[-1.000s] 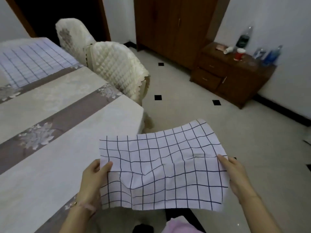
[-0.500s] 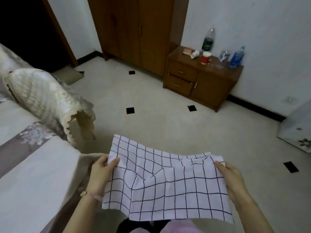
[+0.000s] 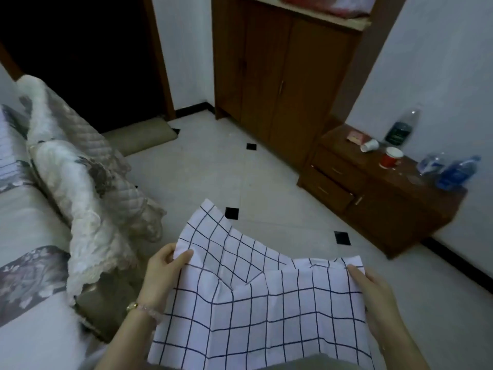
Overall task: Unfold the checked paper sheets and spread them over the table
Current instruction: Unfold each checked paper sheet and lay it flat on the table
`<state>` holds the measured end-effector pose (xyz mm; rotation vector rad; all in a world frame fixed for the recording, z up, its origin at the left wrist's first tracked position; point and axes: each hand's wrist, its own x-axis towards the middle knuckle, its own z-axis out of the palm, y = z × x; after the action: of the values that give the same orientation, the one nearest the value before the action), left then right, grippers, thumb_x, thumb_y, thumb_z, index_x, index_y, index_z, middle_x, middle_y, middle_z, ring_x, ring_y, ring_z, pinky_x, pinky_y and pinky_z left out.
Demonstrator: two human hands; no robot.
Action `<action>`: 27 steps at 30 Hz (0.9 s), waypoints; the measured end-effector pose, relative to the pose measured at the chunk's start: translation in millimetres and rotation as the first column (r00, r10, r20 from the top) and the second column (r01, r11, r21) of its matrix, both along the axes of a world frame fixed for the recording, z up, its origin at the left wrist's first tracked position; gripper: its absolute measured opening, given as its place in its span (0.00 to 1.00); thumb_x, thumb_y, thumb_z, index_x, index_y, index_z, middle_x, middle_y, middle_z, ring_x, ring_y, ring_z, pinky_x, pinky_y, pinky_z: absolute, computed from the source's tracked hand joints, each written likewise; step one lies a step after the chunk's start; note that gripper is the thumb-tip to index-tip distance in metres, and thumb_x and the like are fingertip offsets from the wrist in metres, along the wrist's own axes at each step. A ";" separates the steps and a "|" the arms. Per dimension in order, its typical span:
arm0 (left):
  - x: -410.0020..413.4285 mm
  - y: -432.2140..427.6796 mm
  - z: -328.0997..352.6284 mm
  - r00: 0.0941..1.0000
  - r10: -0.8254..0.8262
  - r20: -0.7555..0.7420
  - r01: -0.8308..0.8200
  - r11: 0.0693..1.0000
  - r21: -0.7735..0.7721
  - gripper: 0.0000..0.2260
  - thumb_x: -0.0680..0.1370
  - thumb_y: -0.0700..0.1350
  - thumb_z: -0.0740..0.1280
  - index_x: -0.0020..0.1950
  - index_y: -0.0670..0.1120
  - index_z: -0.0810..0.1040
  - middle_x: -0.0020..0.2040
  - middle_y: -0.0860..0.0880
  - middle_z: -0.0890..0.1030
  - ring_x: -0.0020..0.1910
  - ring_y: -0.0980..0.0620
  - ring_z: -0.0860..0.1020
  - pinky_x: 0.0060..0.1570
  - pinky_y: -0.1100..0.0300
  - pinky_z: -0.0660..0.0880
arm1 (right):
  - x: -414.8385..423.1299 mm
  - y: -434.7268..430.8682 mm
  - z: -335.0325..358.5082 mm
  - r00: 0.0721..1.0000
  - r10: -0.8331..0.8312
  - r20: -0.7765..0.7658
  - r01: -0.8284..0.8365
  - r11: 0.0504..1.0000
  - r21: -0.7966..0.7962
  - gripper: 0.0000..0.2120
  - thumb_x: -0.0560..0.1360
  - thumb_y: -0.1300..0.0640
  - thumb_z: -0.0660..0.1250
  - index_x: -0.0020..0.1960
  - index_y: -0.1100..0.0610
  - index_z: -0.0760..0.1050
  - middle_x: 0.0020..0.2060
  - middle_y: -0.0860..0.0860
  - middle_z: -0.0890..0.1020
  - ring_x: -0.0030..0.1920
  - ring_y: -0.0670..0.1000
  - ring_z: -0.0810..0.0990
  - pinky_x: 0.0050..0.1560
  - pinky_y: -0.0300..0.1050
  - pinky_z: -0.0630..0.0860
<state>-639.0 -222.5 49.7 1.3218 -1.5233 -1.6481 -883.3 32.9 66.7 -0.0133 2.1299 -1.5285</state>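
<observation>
Tiled floor lies below the checked paper sheet, held aloft beside the worktop. Left hand and right hand fingers pinch its side edges. Bottle labels unreadable.

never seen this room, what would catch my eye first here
The checked paper sheet fills the lower middle, creased and held in the air by the left hand and right hand at its side edges. To the right, a low wooden cabinet carries a red cup and bottles.
</observation>
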 end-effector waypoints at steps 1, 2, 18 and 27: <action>-10.8 -12.9 -2.1 1.000 0.008 0.006 -0.008 1.000 0.007 0.03 0.74 0.37 0.68 0.47 0.39 0.80 0.45 0.38 0.83 0.44 0.41 0.80 0.46 0.48 0.78 | -13.7 -22.8 -0.1 1.000 0.019 0.003 -0.019 1.000 0.013 0.08 0.76 0.53 0.65 0.45 0.56 0.80 0.43 0.56 0.84 0.45 0.58 0.82 0.52 0.58 0.78; -21.4 -26.4 -2.3 1.000 0.017 0.012 -0.017 1.000 0.009 0.03 0.74 0.37 0.68 0.47 0.39 0.80 0.43 0.39 0.83 0.43 0.43 0.80 0.42 0.52 0.78 | -28.3 -47.2 1.4 0.999 0.044 0.005 -0.044 0.999 0.031 0.08 0.76 0.53 0.65 0.44 0.56 0.80 0.42 0.56 0.84 0.45 0.58 0.82 0.53 0.59 0.78; -16.5 -218.9 139.1 0.812 0.528 -0.249 -0.582 0.768 -0.269 0.01 0.74 0.39 0.70 0.44 0.43 0.80 0.37 0.49 0.82 0.38 0.54 0.78 0.40 0.63 0.74 | -72.1 -488.5 113.3 0.603 0.704 -0.375 -0.777 0.624 -0.078 0.07 0.76 0.56 0.65 0.40 0.54 0.78 0.37 0.51 0.83 0.39 0.52 0.81 0.41 0.47 0.76; 98.4 -247.2 172.9 0.235 0.916 -0.326 -0.939 0.127 -0.320 0.05 0.75 0.39 0.66 0.41 0.46 0.78 0.29 0.57 0.80 0.29 0.62 0.77 0.30 0.72 0.72 | 49.1 -695.9 150.5 0.190 0.885 -0.424 -0.953 0.063 -0.297 0.06 0.77 0.58 0.64 0.45 0.56 0.80 0.34 0.46 0.84 0.34 0.41 0.81 0.32 0.31 0.76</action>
<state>-540.6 -469.7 222.6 1.4194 -0.5712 -0.3872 -834.2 -663.0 217.2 -1.4665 1.0604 -1.0944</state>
